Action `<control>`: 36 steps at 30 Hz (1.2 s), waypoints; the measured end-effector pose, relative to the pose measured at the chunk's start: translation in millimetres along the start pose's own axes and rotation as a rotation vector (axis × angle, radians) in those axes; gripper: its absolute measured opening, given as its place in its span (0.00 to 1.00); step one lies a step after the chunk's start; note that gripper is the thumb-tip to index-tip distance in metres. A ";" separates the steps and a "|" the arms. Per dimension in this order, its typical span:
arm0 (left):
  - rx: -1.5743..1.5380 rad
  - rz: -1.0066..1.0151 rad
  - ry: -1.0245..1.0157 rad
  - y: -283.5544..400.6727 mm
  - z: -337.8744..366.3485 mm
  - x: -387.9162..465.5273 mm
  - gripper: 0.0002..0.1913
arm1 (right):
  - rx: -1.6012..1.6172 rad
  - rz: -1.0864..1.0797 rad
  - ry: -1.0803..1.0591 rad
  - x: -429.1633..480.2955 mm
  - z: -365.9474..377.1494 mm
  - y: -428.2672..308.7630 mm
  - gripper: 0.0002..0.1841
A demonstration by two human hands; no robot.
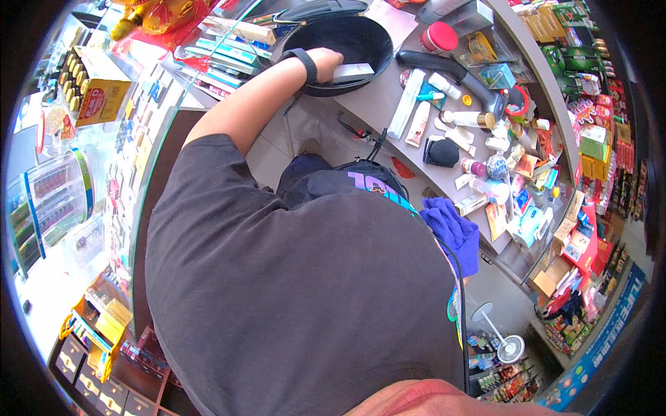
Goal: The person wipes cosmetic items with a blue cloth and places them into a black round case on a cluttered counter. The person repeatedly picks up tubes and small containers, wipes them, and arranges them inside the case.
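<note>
My left hand [327, 64], with a black band at the wrist, reaches over a round black pan or bowl [364, 39] on the counter. Its fingers are closed on one end of a small, pale grey-white box [354, 73], which lies across the pan's near side. A purple cloth [452, 234] hangs bunched at the right of my body, by the counter edge. A sliver of skin shows just under the cloth; my right hand itself is hidden, and what it holds cannot be told.
On the counter at the right lie a black handheld scanner [452, 73], a red-lidded jar [438, 37], tubes, bottles and small boxes. A glass display case [161, 151] stands left. Beyond the counter are packed shelves [588, 135]. A bag [374, 174] is in front of me.
</note>
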State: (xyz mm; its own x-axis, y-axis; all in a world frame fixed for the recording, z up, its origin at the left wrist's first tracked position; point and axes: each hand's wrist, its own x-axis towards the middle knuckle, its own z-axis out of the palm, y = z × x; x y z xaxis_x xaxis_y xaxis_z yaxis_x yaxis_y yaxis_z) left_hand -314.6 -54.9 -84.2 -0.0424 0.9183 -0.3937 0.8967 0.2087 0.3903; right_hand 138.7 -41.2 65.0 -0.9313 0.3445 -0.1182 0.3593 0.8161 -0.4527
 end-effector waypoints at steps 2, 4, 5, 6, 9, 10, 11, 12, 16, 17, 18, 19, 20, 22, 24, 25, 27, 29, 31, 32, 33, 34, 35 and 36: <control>0.037 0.013 -0.109 4.6 -1.5 -0.3 0.19 | 0.009 0.007 -0.034 7.3 1.0 -1.0 0.20; 0.066 0.003 -0.188 8.8 -5.9 2.6 0.19 | 0.021 0.015 -0.058 13.6 1.8 -2.8 0.20; 0.079 0.019 -0.196 8.9 -6.6 4.5 0.19 | 0.028 0.020 -0.071 16.0 1.5 -3.4 0.20; 0.096 0.036 -0.201 8.8 -8.7 6.4 0.19 | 0.035 0.026 -0.082 19.3 1.7 -4.5 0.20; 0.089 0.063 -0.185 9.4 -4.0 14.1 0.19 | 0.010 0.022 -0.099 26.9 2.3 -9.1 0.20; 0.079 0.067 -0.174 10.0 -1.2 16.5 0.19 | -0.033 0.003 -0.095 29.7 1.9 -11.7 0.20; 0.069 0.071 -0.163 10.7 1.1 18.8 0.19 | -0.076 -0.016 -0.092 32.4 1.4 -14.5 0.20; 0.087 0.083 -0.150 12.6 0.9 20.0 0.18 | -0.111 -0.006 -0.078 34.5 2.7 -17.9 0.20; 0.149 0.063 -0.032 17.3 -1.7 17.2 0.16 | -0.053 0.009 -0.042 29.0 10.9 -12.6 0.20; 0.145 0.063 -0.035 18.7 -1.1 17.9 0.16 | -0.048 0.010 -0.045 26.6 12.0 -11.8 0.20; 0.142 0.055 -0.034 18.7 -2.0 17.4 0.15 | -0.078 -0.002 -0.062 28.4 9.0 -13.8 0.20; 0.140 0.047 -0.033 18.8 -2.6 16.8 0.14 | -0.074 0.017 -0.082 27.4 9.1 -14.3 0.20; 0.154 0.031 -0.045 19.3 -3.0 17.6 0.14 | -0.072 0.036 -0.104 26.2 9.0 -14.8 0.20; 0.185 0.001 -0.068 20.7 -4.4 21.1 0.13 | 0.018 0.126 -0.135 18.4 13.8 -13.9 0.21; 0.212 0.040 -0.110 20.6 -5.4 21.6 0.14 | 0.141 0.190 -0.132 13.8 17.3 -10.0 0.21; 0.227 0.061 -0.131 21.6 -6.5 21.2 0.14 | 0.129 0.166 -0.092 11.3 18.4 -9.7 0.21; 0.250 -0.028 -0.076 20.3 -7.4 19.7 0.15 | 0.021 0.064 0.017 11.3 18.0 -15.1 0.21; 0.272 -0.113 -0.013 10.5 -7.1 25.8 0.14 | -0.079 -0.006 0.084 12.1 15.2 -20.2 0.21; 0.268 -0.129 -0.021 8.3 -14.6 26.7 0.15 | -0.091 0.019 0.071 7.2 11.8 -25.0 0.20; 0.270 -0.115 -0.027 8.0 -17.4 27.1 0.15 | -0.097 0.029 0.066 5.1 10.3 -27.0 0.20; 0.268 -0.100 -0.034 7.4 -18.1 27.9 0.15 | -0.096 0.047 0.062 4.4 9.4 -27.2 0.20; 0.299 -0.073 -0.090 10.0 -18.3 27.4 0.18 | -0.090 0.064 0.060 3.0 8.7 -27.0 0.20; 0.284 -0.060 -0.133 10.8 -15.8 29.3 0.21 | -0.077 0.085 0.063 1.6 8.7 -27.1 0.20; 0.263 -0.032 -0.167 13.1 -15.9 26.7 0.22 | -0.064 0.113 0.062 -0.5 9.6 -26.4 0.20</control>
State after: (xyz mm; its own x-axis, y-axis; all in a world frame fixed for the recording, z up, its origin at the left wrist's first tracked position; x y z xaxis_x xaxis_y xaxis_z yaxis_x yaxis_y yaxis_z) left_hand -311.0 -22.3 -76.4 -0.0192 0.8398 -0.5425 0.9803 0.1224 0.1548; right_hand 129.0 -67.4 68.6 -0.8800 0.4623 -0.1092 0.4665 0.7979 -0.3817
